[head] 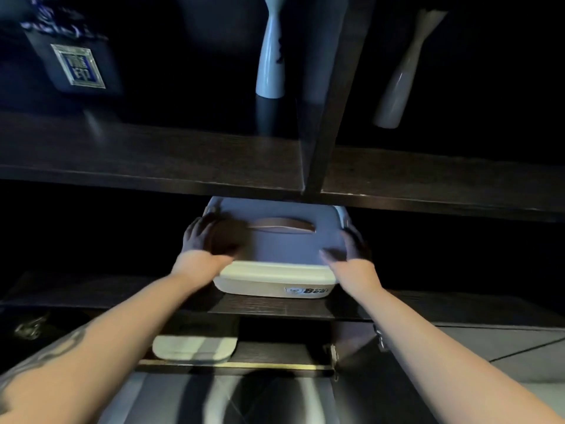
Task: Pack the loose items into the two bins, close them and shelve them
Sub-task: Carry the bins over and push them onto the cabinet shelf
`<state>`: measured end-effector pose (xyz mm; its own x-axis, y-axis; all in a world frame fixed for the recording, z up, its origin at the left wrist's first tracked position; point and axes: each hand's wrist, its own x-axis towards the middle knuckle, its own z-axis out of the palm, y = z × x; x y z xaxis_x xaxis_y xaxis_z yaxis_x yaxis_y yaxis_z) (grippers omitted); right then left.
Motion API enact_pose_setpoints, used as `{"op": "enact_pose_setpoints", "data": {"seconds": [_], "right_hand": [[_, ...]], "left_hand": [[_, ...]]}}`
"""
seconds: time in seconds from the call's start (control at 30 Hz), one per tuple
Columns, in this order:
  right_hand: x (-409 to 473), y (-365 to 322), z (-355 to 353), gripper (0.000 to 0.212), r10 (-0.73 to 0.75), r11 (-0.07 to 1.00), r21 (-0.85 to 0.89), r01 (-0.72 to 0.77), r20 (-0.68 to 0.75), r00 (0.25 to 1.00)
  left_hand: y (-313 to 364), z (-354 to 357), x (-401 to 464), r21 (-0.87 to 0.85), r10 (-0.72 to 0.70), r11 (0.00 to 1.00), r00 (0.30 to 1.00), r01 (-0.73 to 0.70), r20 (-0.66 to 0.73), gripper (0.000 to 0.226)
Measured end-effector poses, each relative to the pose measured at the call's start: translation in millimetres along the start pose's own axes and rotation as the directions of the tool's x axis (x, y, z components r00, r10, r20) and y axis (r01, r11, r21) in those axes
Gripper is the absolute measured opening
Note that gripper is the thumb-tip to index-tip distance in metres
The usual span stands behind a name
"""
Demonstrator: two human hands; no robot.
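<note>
A cream bin (269,284) with a closed grey-blue lid and a brown handle slot rests on a dark shelf (275,307), half under the board above. My left hand (211,237) lies flat on the lid's left side. My right hand (350,244) presses against the lid's right edge. Both hands are in shadow. A second cream bin (194,347) sits on the shelf below, partly hidden by my left forearm.
The dark board above (153,154) carries a tall white vase (270,65), a second pale vase (397,84) beyond a vertical divider (330,96), and a dark box with a blue label (78,65). A hinged cabinet door (333,353) stands open below.
</note>
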<state>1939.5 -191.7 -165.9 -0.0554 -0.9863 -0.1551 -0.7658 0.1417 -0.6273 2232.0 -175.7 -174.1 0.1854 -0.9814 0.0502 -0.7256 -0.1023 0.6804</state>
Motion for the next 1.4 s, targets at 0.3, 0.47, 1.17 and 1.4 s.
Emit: {"op": "enact_pose_setpoints", "data": {"seconds": [0.3,0.47,1.17,1.4], "right_hand": [[26.2,-11.3,-5.8,0.092,0.191,0.782,0.608,-0.140,-0.020,0.981],[16.2,-11.4,-5.8,0.089,0.227,0.742,0.647,-0.178,0.008,0.974],[-233.9,72.0,78.0,0.094,0.343,0.763,0.633,-0.129,-0.227,0.912],[-249.9,119.7,131.1,0.096,0.422,0.777,0.548,-0.310,-0.088,0.902]], "left_hand": [[-7.2,4.6,29.3,-0.008,-0.169,0.985,0.980,0.171,0.101,0.096],[6.9,1.5,16.1,-0.414,-0.256,0.882,0.966,0.227,-0.016,0.085],[-52.9,-12.4,-227.7,-0.513,-0.216,0.832,0.975,0.213,0.054,0.091],[-103.1,41.0,-252.1,-0.394,-0.337,0.844,0.931,0.364,0.138,0.093]]}}
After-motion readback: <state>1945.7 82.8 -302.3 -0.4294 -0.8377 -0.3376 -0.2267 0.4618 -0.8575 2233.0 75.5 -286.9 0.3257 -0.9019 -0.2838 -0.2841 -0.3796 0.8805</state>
